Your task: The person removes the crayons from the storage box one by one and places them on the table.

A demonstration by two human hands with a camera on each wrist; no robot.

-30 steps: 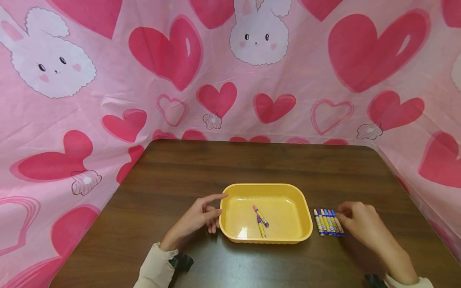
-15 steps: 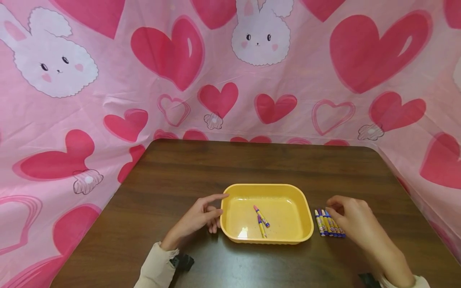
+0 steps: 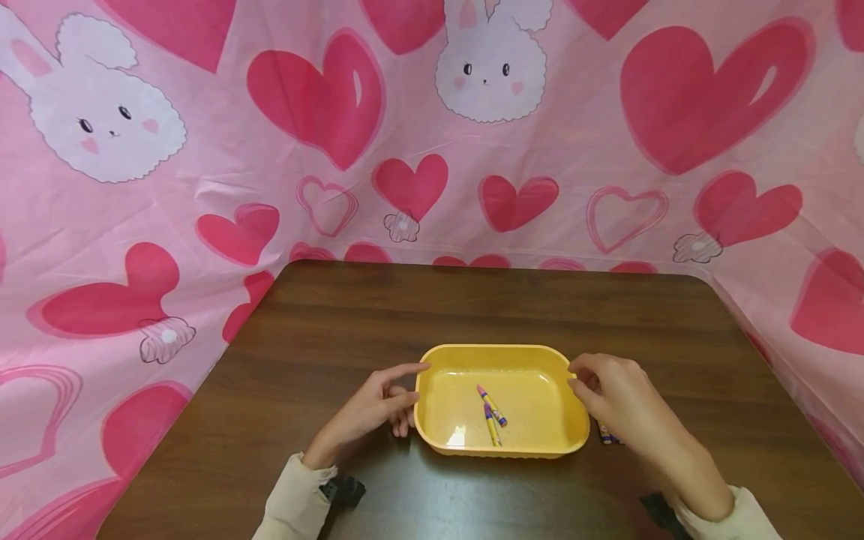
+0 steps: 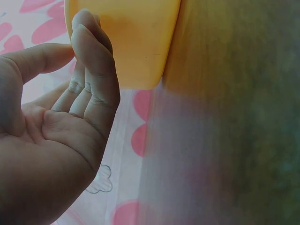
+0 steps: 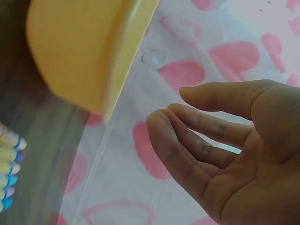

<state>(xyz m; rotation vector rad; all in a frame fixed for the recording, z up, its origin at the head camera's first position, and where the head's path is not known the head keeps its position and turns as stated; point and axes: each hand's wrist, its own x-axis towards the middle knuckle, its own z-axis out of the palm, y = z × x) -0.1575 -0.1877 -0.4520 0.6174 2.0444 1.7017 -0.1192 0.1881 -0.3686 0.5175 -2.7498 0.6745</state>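
Note:
A yellow plastic tray (image 3: 445, 451) stands on the brown table, with two crayons (image 3: 493, 420) lying crossed inside, one pink-tipped and one purple-tipped. My left hand (image 3: 370, 409) holds the tray's left rim, index finger and thumb at the edge and the other fingers against its outside. Above the right rim hovers my right hand (image 3: 624, 394), fingers loosely curved with a gap to the thumb. Nothing shows between those fingers in the right wrist view. A row of crayons (image 5: 8, 164) lies right of the tray, mostly hidden behind the right hand in the head view.
The dark wood table (image 3: 472, 307) extends behind and around the tray. Pink cloth (image 3: 432, 187) with hearts and rabbits hangs along its back and sides. Each wrist has a dark strap, such as the left strap (image 3: 344, 491), below a cream sleeve.
My right hand has moved left from the crayon row to the tray's right rim, now covering most of the row. The left hand and the two crayons in the tray have stayed put.

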